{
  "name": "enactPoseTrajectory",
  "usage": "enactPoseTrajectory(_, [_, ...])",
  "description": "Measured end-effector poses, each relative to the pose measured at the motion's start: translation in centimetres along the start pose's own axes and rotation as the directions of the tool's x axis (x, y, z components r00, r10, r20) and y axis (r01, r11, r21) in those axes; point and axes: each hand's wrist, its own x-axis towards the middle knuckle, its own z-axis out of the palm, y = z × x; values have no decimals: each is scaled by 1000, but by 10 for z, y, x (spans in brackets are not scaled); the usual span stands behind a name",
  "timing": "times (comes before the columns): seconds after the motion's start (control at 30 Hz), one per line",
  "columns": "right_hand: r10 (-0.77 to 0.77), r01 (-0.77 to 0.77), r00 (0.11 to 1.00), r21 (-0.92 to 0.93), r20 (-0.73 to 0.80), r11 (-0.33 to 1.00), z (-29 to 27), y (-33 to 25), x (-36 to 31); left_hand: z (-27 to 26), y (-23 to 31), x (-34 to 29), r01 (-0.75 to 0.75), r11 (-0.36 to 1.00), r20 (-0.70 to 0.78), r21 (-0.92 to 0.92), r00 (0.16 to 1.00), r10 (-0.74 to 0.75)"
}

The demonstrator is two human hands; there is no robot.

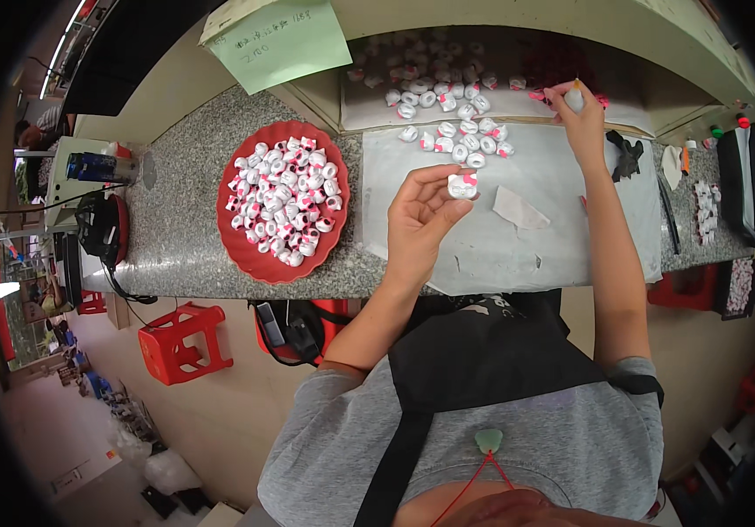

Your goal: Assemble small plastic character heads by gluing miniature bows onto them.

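Note:
My left hand (423, 206) pinches a small white cat-head piece (463, 185) with a pink bow between thumb and fingers, above the paper-covered bench. Farther back on the right, my right hand (581, 123) is closed around a small white bottle (575, 99) with a yellow-orange tip. Its fingertips are beside a pile of small pink pieces (601, 99); whether they pinch one is too small to tell. Several white cat-head pieces (470, 127) lie loose beyond my left hand. A red scalloped tray (230, 230) to the left is heaped with similar white-and-pink pieces.
A shelf edge (500, 19) overhangs the back, with a green note (283, 44) hanging from it. A white scrap (521, 209) lies on the paper sheet (562, 250). To the right are a crumpled black cloth (626, 155) and capped bottles. A red stool (186, 344) stands lower left.

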Motion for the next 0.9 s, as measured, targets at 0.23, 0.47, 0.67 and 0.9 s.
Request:
enactPoseTrajectory(0.23, [70, -72, 997, 273, 19, 959, -2, 6, -29, 8, -6, -2, 14, 1000, 27, 0, 1000, -14])
enactPoseTrajectory(0.47, [99, -69, 992, 315, -79, 947, -15, 16, -42, 14, -11, -1, 0, 998, 39, 60, 999, -2])
enactPoseTrajectory(0.67, [61, -62, 998, -43, -27, 997, -15, 11, -55, 7, -11, 0, -31, 996, 12, 89, 999, 30])
enactPoseTrajectory(0.9, [-198, 235, 972, -522, 126, 820, -9, 28, -43, -4, -11, -1, -66, 987, -42, 144, 996, 73])
